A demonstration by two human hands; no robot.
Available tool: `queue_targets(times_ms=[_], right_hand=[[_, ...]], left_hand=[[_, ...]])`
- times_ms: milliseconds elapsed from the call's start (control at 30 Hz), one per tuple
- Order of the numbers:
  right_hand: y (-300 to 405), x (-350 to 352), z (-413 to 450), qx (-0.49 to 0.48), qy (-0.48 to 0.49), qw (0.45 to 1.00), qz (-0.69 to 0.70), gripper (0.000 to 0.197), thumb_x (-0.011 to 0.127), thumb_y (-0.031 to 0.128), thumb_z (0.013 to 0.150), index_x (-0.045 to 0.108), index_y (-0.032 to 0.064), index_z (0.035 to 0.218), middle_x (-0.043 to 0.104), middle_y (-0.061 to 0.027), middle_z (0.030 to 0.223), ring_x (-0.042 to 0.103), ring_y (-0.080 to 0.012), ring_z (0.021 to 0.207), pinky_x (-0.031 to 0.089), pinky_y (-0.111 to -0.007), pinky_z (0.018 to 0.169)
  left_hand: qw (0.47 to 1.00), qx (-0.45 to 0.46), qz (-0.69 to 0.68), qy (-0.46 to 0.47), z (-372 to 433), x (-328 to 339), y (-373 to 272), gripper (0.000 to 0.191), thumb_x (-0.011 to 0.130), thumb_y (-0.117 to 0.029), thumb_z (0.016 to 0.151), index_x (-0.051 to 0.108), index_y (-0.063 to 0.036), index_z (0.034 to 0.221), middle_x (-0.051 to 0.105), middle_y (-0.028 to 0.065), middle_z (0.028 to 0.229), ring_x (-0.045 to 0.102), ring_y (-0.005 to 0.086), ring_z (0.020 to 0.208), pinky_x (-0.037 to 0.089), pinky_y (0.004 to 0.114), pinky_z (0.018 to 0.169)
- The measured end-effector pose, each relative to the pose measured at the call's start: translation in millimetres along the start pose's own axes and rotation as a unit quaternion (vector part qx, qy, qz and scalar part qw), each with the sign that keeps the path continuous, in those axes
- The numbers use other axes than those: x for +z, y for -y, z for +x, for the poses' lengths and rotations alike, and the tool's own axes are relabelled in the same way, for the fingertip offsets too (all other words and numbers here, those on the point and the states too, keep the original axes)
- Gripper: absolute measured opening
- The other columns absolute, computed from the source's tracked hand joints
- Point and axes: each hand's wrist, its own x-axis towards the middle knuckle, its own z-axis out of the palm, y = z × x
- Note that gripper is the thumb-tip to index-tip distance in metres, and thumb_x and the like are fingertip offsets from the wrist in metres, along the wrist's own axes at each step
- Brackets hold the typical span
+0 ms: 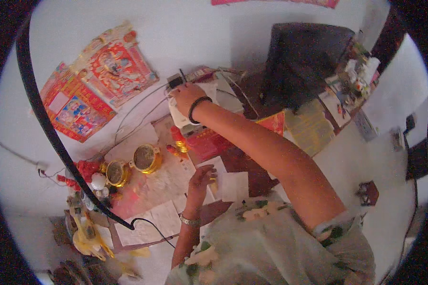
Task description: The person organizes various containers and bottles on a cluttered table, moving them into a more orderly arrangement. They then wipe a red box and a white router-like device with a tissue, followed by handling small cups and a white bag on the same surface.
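Note:
My right hand (187, 98) is stretched out to the back of the table by the wall. Its fingers are at the top of a white boxy object (179, 115), beside a small black box (175, 81). Whether they grip anything is hidden by the back of the hand. Nearer my body, my left hand (202, 176) hovers with bent fingers over white paper sheets (235, 187). A small yellowish thing (213, 183) shows at its fingertips, too blurred to tell if it is held.
Two gold-coloured pots (147, 158) filled with grey matter stand left of my hands. Red and gold ornaments (178, 137) stand near the white object. Cables (139, 123) run along the wall. A dark panel-like object (303, 64) stands back right. A black strap (50, 121) crosses the view's left.

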Motion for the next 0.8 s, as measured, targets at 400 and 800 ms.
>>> queue_targets(times_ms=[400,800], right_hand=[[-30,-64,-278,-0.025,0.112,0.96,0.254,0.049,0.063,0.016,0.086,0.057,0.0144,0.134,0.063,-0.0095,0.125,0.06,-0.0308,0.115,0.048,-0.042,0.101],[-145,-118,-366,0.235,-0.074,0.942,0.227,0.049,0.065,0.008,0.082,0.056,0.008,0.13,0.06,-0.0176,0.128,0.058,-0.0366,0.118,0.047,-0.044,0.101]], left_hand=[[0.992,-0.017,0.12,0.02,54,57,43,0.035,0.051,-0.003,0.096,0.056,0.0025,0.131,0.062,0.0148,0.129,0.064,0.0252,0.109,0.052,0.037,0.093],[0.994,-0.051,-0.101,0.0,157,146,102,0.04,0.054,-0.034,0.103,0.06,-0.0023,0.128,0.067,0.0115,0.119,0.064,0.0209,0.109,0.052,0.035,0.093]])
